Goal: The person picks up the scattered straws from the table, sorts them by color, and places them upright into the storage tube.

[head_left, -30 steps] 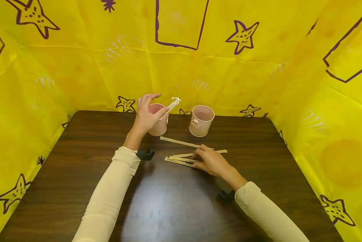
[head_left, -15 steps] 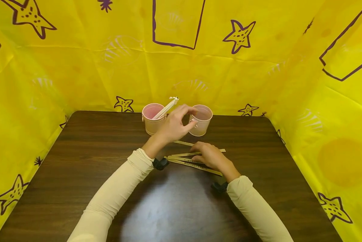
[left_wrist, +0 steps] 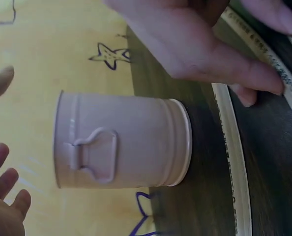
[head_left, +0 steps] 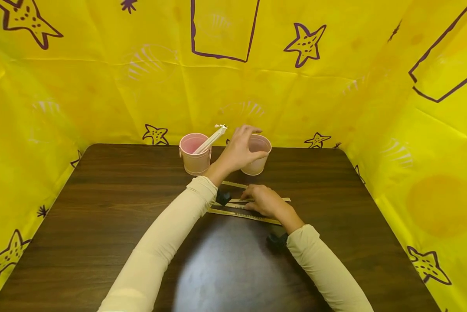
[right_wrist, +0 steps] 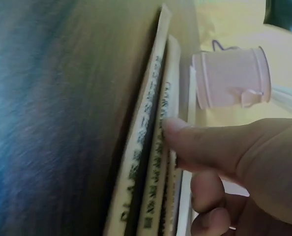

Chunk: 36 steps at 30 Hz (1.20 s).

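My left hand point(head_left: 239, 149) hovers at the right pink bucket point(head_left: 254, 168), fingers and thumb spread around its rim. In the left wrist view its fingertips stand apart from that bucket's wall, holding nothing. My right hand point(head_left: 268, 201) is down at several paper-wrapped straws point(head_left: 253, 218) lying on the table. The right wrist view has its thumb against one printed straw point(right_wrist: 158, 167), with curled fingers on the far side. Other wrapped straws point(head_left: 211, 139) lean inside the left pink bucket point(head_left: 196, 162), their ends sticking out over the rim.
Both buckets stand near the back edge of the dark wooden table point(head_left: 100, 208). Yellow cloth point(head_left: 217, 86) with starfish drawings hangs closely behind and at both sides. One wrapped straw point(head_left: 233, 184) lies behind the others, partly under my left forearm.
My left hand has let go of the straws in the left bucket and moved right to the other bucket. The straws by my right hand have shifted and spread apart.
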Each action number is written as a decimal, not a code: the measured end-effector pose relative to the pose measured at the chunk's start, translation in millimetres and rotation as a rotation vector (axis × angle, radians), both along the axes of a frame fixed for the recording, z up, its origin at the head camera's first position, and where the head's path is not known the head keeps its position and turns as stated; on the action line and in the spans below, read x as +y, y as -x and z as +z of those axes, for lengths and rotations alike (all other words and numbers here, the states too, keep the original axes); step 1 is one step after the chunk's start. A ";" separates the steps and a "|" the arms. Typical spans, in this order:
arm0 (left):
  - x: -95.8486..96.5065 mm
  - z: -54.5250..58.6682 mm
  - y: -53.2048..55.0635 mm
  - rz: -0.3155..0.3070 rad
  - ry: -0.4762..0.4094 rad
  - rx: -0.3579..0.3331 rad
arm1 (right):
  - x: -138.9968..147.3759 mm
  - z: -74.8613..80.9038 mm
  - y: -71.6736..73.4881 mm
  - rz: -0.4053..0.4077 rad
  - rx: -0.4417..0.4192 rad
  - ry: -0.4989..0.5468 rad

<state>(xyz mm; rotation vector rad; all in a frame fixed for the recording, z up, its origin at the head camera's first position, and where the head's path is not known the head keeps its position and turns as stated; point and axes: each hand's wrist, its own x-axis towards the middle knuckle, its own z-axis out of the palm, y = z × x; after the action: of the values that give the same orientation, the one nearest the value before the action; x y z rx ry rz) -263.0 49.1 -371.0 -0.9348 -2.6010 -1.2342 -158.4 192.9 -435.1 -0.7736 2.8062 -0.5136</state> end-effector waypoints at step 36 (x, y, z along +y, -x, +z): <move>28.3 -41.2 40.6 0.079 -0.005 -0.324 | -16.2 -7.3 8.1 -0.207 0.069 -0.009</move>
<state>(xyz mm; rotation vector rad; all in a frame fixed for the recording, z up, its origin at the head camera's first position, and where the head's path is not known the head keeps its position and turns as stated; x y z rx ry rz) -303.6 77.4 -412.2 -0.6711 -2.8401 -1.4792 -166.5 176.8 -442.3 -0.5105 2.9683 -0.5148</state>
